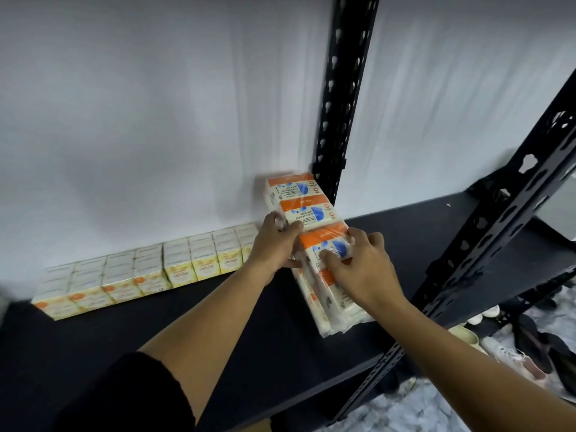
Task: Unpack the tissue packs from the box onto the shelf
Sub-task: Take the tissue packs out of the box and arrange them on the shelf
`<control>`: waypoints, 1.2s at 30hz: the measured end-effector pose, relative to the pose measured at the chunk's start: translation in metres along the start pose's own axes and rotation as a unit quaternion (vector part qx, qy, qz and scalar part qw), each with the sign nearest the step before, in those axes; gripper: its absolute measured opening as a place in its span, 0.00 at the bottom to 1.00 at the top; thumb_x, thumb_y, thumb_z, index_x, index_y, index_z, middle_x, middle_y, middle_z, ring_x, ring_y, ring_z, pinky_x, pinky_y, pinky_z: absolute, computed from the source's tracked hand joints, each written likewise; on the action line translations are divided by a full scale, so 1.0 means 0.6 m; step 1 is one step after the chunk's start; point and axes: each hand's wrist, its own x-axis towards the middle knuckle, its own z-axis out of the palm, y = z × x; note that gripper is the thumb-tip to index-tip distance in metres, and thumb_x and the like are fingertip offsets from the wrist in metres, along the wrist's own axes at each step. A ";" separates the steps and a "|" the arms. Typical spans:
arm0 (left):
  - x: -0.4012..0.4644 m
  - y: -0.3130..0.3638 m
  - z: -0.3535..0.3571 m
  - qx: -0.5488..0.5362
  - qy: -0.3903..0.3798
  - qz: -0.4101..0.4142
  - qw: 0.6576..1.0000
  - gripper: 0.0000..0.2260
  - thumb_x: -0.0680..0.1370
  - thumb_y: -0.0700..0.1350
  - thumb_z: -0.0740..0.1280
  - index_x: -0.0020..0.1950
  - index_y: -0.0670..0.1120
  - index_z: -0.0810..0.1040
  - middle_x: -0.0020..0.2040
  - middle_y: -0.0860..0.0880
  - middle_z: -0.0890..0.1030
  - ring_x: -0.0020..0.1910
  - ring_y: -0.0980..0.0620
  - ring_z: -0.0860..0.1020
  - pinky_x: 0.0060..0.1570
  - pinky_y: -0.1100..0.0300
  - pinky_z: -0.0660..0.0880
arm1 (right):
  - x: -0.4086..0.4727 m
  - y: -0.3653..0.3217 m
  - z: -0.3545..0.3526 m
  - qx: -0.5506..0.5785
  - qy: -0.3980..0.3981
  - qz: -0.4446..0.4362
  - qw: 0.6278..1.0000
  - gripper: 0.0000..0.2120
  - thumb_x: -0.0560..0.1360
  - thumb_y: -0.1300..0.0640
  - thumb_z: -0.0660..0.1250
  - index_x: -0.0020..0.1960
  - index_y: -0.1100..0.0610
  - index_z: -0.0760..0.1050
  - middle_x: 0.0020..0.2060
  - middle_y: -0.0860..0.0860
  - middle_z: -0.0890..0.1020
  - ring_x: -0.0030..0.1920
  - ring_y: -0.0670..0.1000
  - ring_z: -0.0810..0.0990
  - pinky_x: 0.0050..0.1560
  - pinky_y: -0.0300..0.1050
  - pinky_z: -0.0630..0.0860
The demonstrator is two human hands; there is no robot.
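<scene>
At centre frame, both bare hands hold a long clear-plastic multipack of pocket tissue packs, printed orange, white and blue (314,232), on the dark matte shelf board (187,332) of a black slotted-metal rack. The multipack runs from the white wall (156,104) at its far end toward the lower right of the frame, its near end close to the shelf's front edge; whether its far end rests on the board or is lifted cannot be told.

The left hand (276,244) clamps the multipack's left edge about midway along its length, thumb curled over the top face and the other fingers wrapped out of sight beneath or behind the wrapper. The right hand (361,266) lies across the top of the pack nearer the camera, its fingers (330,255) bent and pressed down on the wrapper beside a blue printed mark, thumb toward the pack's lower half.

To the left, a row of yellow-and-white tissue packs (140,272) lines the wall, stretching from the left edge of the frame up to the left hand. A black perforated upright post (343,88) rises behind the multipack. A second black slotted post (498,232) crosses the right side. At lower right, pale and dark shoes (514,347) sit on the mottled floor below.
</scene>
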 end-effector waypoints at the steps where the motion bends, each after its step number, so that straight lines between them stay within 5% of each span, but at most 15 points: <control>1: 0.004 -0.002 0.005 0.004 0.003 0.000 1.000 0.14 0.80 0.48 0.66 0.63 0.49 0.69 0.54 0.48 0.83 0.47 0.51 0.84 0.42 0.44 0.83 | 0.008 0.004 0.001 0.005 -0.008 0.003 1.000 0.33 0.74 0.36 0.64 0.73 0.51 0.64 0.63 0.51 0.67 0.59 0.59 0.76 0.56 0.58 0.79; 8: 0.038 -0.024 0.026 0.037 -0.022 -0.027 0.999 0.14 0.80 0.50 0.65 0.64 0.47 0.72 0.53 0.47 0.83 0.48 0.50 0.84 0.44 0.45 0.83 | 0.048 0.028 0.019 -0.051 -0.028 0.037 0.998 0.29 0.77 0.36 0.62 0.70 0.54 0.66 0.62 0.53 0.69 0.60 0.57 0.74 0.59 0.57 0.75; 14: 0.047 -0.046 0.026 0.086 -0.066 -0.035 0.993 0.09 0.78 0.46 0.68 0.55 0.56 0.72 0.53 0.51 0.83 0.52 0.48 0.83 0.52 0.44 0.81 | 0.059 0.035 0.035 -0.100 -0.030 0.012 0.994 0.26 0.78 0.38 0.59 0.67 0.55 0.69 0.60 0.52 0.69 0.58 0.55 0.73 0.58 0.52 0.71; 24: 0.053 -0.048 0.035 0.126 -0.051 -0.039 0.990 0.18 0.78 0.50 0.69 0.66 0.55 0.70 0.57 0.52 0.82 0.55 0.49 0.82 0.48 0.44 0.82 | 0.062 0.035 0.031 -0.085 -0.061 0.039 0.994 0.30 0.78 0.36 0.58 0.73 0.52 0.62 0.61 0.54 0.72 0.59 0.57 0.75 0.56 0.54 0.72; 36: 0.030 -0.054 0.047 0.079 -0.007 -0.066 0.995 0.09 0.80 0.50 0.66 0.59 0.53 0.73 0.54 0.51 0.83 0.53 0.48 0.83 0.54 0.42 0.80 | 0.055 0.036 0.032 -0.088 -0.064 0.008 0.994 0.30 0.79 0.36 0.57 0.74 0.53 0.61 0.63 0.53 0.72 0.63 0.56 0.73 0.61 0.54 0.69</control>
